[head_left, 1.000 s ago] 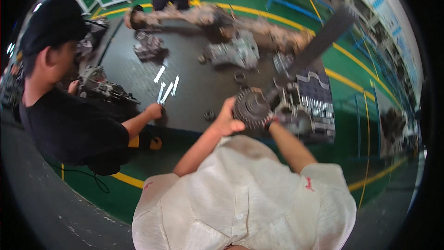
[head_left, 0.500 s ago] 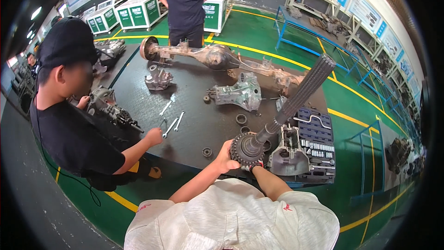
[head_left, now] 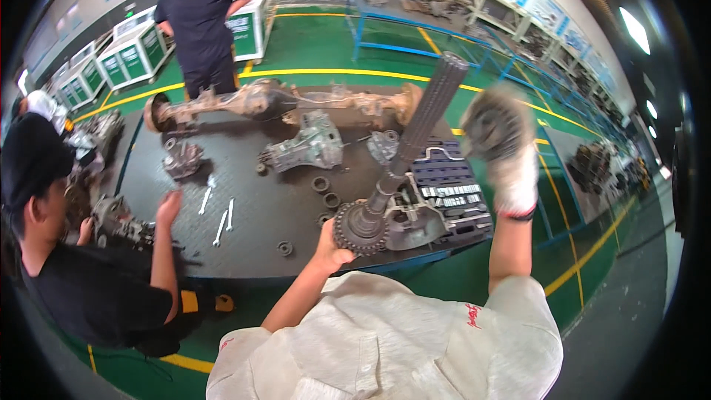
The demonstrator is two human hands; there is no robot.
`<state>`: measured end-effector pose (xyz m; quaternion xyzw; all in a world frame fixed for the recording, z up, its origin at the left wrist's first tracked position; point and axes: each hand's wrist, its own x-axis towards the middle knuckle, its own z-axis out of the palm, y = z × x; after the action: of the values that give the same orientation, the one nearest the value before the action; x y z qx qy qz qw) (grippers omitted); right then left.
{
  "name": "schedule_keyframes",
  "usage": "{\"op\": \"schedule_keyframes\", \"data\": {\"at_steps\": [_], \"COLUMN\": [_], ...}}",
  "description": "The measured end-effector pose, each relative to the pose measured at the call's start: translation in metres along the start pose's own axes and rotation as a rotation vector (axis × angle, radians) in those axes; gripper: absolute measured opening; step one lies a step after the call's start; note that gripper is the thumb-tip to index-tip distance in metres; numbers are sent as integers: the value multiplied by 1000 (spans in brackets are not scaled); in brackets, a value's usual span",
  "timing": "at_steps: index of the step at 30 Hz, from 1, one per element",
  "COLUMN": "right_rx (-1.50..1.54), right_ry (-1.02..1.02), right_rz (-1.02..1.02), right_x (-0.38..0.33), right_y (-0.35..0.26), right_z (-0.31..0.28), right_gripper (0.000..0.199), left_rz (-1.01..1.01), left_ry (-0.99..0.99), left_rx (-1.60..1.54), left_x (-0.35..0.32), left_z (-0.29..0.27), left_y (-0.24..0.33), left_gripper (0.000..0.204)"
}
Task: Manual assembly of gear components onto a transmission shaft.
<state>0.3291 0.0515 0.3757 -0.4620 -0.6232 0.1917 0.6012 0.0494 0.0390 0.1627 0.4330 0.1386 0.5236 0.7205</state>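
Observation:
My bare left hand (head_left: pixel 328 253) grips a gear shaft by its toothed lower end. The gear shaft (head_left: pixel 426 118) is long and splined, and it leans up and away to the right. Raised off to the right, my right hand (head_left: pixel 516 181) wears a white glove and is closed on a round metal gear (head_left: pixel 495 130), which is smeared by motion. Just beyond the shaft's lower end, an open metal housing (head_left: pixel 415 224) stands at the table's near edge. A socket set case (head_left: pixel 444 167) lies open beside it, and ring-shaped parts (head_left: pixel 321 184) sit to the left.
A long rusty axle (head_left: pixel 274 100) spans the far side of the dark table (head_left: pixel 248 248). A gearbox casing (head_left: pixel 307 144) and wrenches (head_left: pixel 221 226) lie on it. One co-worker (head_left: pixel 81 274) works at the left; another person (head_left: pixel 200 26) stands behind the axle.
My right hand has left the shaft's lower end and swung up to the right with the gear. The view has turned right. The co-worker's hand has lifted away from the wrenches.

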Motion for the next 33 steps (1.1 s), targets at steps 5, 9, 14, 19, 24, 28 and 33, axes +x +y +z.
{"op": "schedule_keyframes", "data": {"at_steps": [5, 9, 14, 19, 24, 28, 33], "right_rx": [95, -8, 75, 109, 200, -33, -50], "right_ry": [-144, -476, -735, -736, -731, -1065, -1114], "right_rz": [-319, -737, -725, -571, -370, -494, -648], "right_x": [69, 100, 90, 70, 56, 67, 65], "right_y": [-140, -151, -171, -172, -143, -121, -102], "right_z": [0, 4, 36, 35, 47, 67, 72], "right_gripper": [141, 117, 95, 103, 115, 84, 106], "left_rz": [-65, 31, 54, 61, 114, 169, 121], "left_ry": [-213, -248, -261, -310, -306, -238, -235], "left_rx": [-39, 3, -20, -60, -60, -83, -50], "left_x": [7, 10, 5, 13, 27, 34, 36], "left_z": [5, 23, 32, 52, 62, 63, 75], "left_y": [1, 1, 10, 29, 44, 58, 91], "left_gripper": [126, 122, 119, 117, 99, 88, 73]}}
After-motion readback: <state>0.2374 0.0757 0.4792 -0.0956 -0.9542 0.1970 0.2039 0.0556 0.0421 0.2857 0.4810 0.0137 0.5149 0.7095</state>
